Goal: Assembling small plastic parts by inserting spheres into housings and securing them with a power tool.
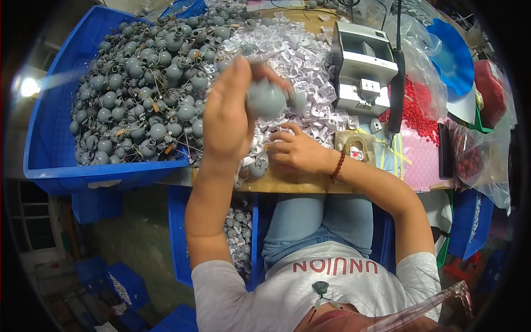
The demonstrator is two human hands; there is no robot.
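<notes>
My left hand [228, 113] is raised above the table and grips a grey round bulb-shaped part [266, 99], slightly blurred. My right hand [296, 148] rests on the wooden table [298, 182], its fingers on the near edge of a heap of small clear plastic pieces [290, 47]. A red bead bracelet [338, 165] is on the right wrist. Whether the right fingers pinch a clear piece I cannot tell. A few grey parts [255, 166] lie on the table under my left wrist.
A big blue crate [52, 130] heaped with grey bulb parts [141, 91] stands at left. A small grey-white machine [362, 66] sits behind the clear pieces. Red beads [415, 113] in bags lie at right. Another blue bin [178, 232] with grey parts sits below the table.
</notes>
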